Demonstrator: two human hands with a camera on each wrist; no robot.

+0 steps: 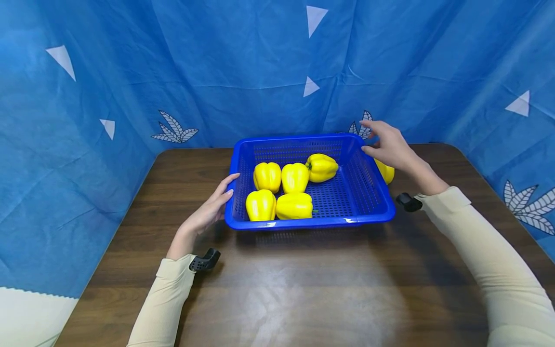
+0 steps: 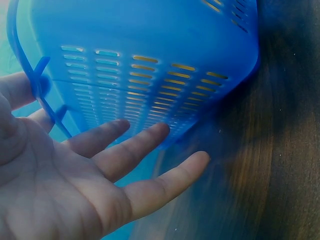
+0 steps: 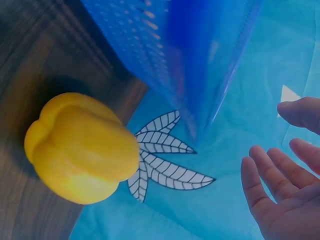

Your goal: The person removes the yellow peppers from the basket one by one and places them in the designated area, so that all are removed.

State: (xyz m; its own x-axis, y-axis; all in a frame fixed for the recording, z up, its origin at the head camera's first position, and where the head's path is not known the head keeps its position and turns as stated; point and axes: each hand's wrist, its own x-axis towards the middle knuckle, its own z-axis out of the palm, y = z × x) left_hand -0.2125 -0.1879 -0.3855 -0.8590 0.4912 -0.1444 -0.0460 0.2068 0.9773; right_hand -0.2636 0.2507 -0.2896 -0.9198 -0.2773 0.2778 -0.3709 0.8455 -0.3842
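Note:
A blue plastic basket (image 1: 347, 193) with perforated walls stands on the table, with several yellow bell peppers (image 1: 295, 178) grouped in its left and middle part. At its left rim is my left hand (image 1: 210, 209); thumb and index finger hook over the rim, while the other fingers (image 2: 150, 142) stretch out along the outer wall. My right hand (image 1: 390, 147) is raised over the far right corner, its fingers spread and nothing in them. Outside the right wall, below that hand, another yellow bell pepper (image 3: 85, 150) rests on the table; the basket partly hides it in the head view.
The dark wood table (image 1: 269, 284) extends in front of the basket and to both sides. A blue curtain (image 1: 260, 67) with white triangles and leaf prints hangs behind and beside it. Black wrist cameras (image 1: 205, 260) sit at both cuffs.

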